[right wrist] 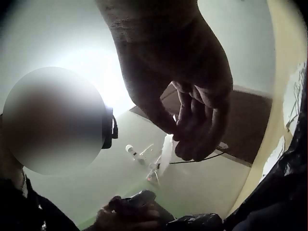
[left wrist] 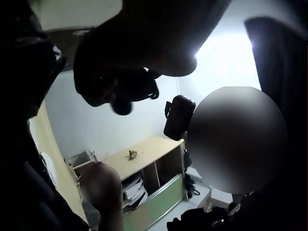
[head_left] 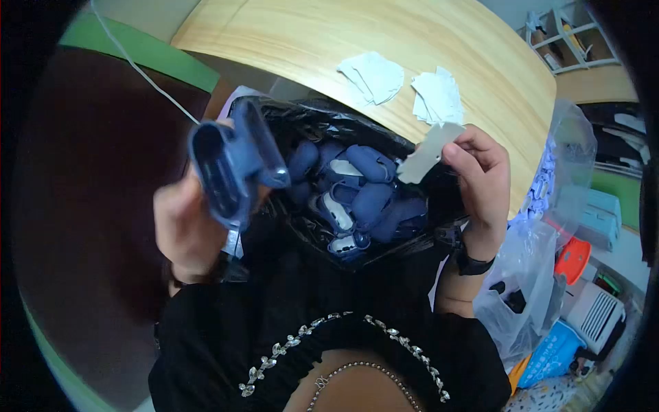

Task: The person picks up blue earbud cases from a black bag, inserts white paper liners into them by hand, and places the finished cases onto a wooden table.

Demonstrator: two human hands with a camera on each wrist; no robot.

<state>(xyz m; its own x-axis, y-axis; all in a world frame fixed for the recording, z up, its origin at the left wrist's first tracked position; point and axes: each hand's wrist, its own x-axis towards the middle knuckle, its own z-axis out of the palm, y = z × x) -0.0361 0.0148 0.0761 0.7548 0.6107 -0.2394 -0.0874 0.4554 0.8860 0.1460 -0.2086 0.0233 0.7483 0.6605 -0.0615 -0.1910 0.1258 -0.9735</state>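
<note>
My left hand (head_left: 182,223) grips a dark blue hinged case (head_left: 223,175) that stands open, its hollow inside facing up. In the left wrist view this hand (left wrist: 134,53) is a dark silhouette. Between thumb and fingers, my right hand (head_left: 489,175) pinches a thin off-white card (head_left: 429,156) with curved edges, held over the right side of a bag. The right wrist view shows the same hand (right wrist: 192,91) with the card (right wrist: 166,154) below its fingertips. Several similar blue cases (head_left: 374,206), some with white inserts (head_left: 336,211), lie heaped in the black plastic bag (head_left: 305,237) between my hands.
Beyond the bag is a wooden table (head_left: 288,38) with two stacks of white cards (head_left: 374,77) near its edge. Clear plastic bags (head_left: 518,288), a red stool (head_left: 573,261) and boxes crowd the right. A white cable (head_left: 141,69) runs at upper left.
</note>
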